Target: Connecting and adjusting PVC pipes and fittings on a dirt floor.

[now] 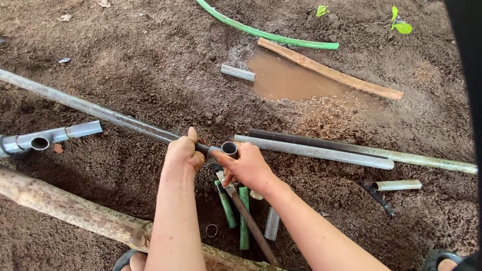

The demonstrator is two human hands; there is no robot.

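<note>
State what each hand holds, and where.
Left hand grips the long grey pipe near its end; right hand holds the fitting there.

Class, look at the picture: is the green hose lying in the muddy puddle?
No, the green hose lies on dry soil just beyond the puddle.

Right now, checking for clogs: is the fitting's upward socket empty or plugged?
Empty: the fitting's round mouth shows a dark hollow, no pipe inside.

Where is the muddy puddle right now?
In the head view, the muddy puddle lies upper centre on the soil, beyond both hands, between a short grey pipe piece and a wooden stick.
</note>
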